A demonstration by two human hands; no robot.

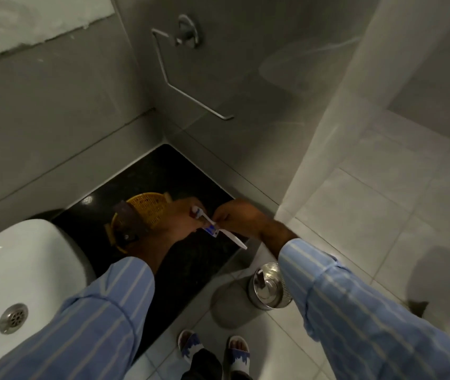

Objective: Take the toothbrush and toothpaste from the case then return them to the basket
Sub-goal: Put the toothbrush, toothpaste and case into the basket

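Observation:
A yellow perforated basket (147, 205) stands on the black counter (191, 270), with a dark brown case (128, 219) lying across its left rim. Just right of the basket, my left hand (177, 218) holds a small blue, white and red toothpaste tube (210, 230). A white toothbrush (233, 238) runs diagonally between my hands, its head up by my left fingers and its handle pointing down to the right. My right hand (241, 218) pinches the toothbrush near its middle. Blur hides exactly how my left fingers grip.
A white sink (18, 270) with a metal drain sits to the left. On the tiled floor below the counter's edge stands a steel bin (269, 286). A metal towel rail (191, 97) hangs on the grey wall, and a glass partition (327, 119) rises on the right.

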